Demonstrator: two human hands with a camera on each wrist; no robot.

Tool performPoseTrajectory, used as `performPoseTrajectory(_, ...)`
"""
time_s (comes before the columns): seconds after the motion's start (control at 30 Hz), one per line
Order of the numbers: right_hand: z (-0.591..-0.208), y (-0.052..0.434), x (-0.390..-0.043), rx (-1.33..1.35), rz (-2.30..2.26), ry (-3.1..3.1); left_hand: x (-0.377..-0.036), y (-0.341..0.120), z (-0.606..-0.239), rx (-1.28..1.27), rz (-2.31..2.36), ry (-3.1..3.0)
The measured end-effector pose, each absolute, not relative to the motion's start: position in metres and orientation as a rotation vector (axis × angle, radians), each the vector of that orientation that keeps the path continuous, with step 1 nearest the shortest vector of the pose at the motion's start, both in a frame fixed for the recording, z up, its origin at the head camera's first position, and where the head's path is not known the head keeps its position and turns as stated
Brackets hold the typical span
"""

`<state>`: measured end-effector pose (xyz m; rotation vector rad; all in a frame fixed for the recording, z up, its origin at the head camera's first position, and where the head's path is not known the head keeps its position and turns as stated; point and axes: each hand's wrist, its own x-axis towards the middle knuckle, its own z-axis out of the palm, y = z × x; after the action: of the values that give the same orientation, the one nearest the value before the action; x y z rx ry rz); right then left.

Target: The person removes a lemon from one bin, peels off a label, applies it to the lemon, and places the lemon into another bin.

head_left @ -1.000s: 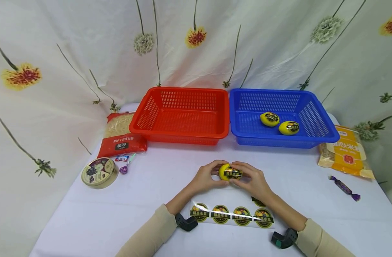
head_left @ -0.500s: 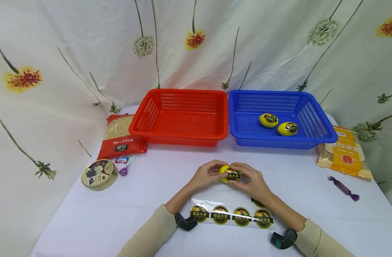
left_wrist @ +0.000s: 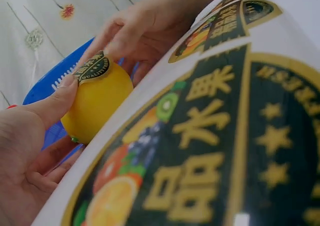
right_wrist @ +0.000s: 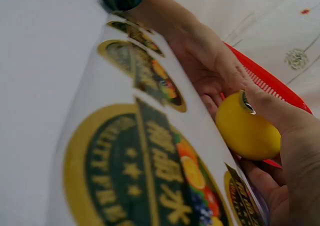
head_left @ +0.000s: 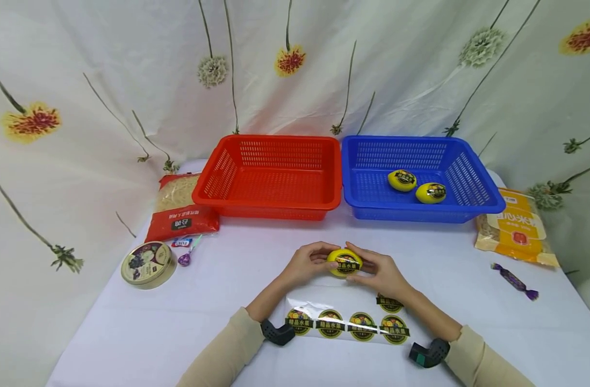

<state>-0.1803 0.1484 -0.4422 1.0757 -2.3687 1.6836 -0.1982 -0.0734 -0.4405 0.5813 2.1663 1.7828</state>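
A yellow lemon [head_left: 344, 262] with a round black-and-gold sticker on top is held above the table between both hands. My left hand [head_left: 308, 262] grips its left side, thumb on the sticker's edge [left_wrist: 75, 83]. My right hand [head_left: 378, 270] grips the right side, with fingers pressing the sticker [right_wrist: 246, 102] onto the lemon [right_wrist: 247, 131]. A clear sheet of round fruit stickers [head_left: 345, 321] lies on the table just in front of my hands. Two more stickered lemons [head_left: 402, 180] [head_left: 431, 192] lie in the blue basket [head_left: 488, 196].
A red basket [head_left: 213, 188] stands left of the blue one. A red noodle bag [head_left: 179, 207], a round tin [head_left: 146, 263] and a lollipop [head_left: 186, 257] lie at the left. An orange packet [head_left: 517, 228] and a purple candy [head_left: 515, 280] lie at the right.
The lemon has turned in my hands, so its sticker faces more upward. My right fingers have shifted over the sticker. The camera view drifted slightly.
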Motion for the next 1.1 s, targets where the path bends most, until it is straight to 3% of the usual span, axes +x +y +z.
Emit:
performPoseTrajectory(0.2, -0.467, 0.160, -0.194, 0.932, 2.189, -2.363, -0.196, -0.075, -0.433, 0.599, 1.784, 2.139)
performPoseTrajectory(0.6, -0.443, 0.159, -0.192, 0.854, 2.119, -2.541, -0.201, -0.079, -0.436, 0.649, 1.771, 2.083)
performPoseTrajectory(0.83, -0.443, 0.159, -0.192, 0.782, 2.168, -2.551, -0.207, -0.079, -0.459, 0.641, 1.776, 2.125)
performPoseTrajectory(1.1, -0.462, 0.162, -0.199, 0.755, 2.215, -2.503, -0.204, -0.069, -0.464, 1.082, 1.577, 2.514)
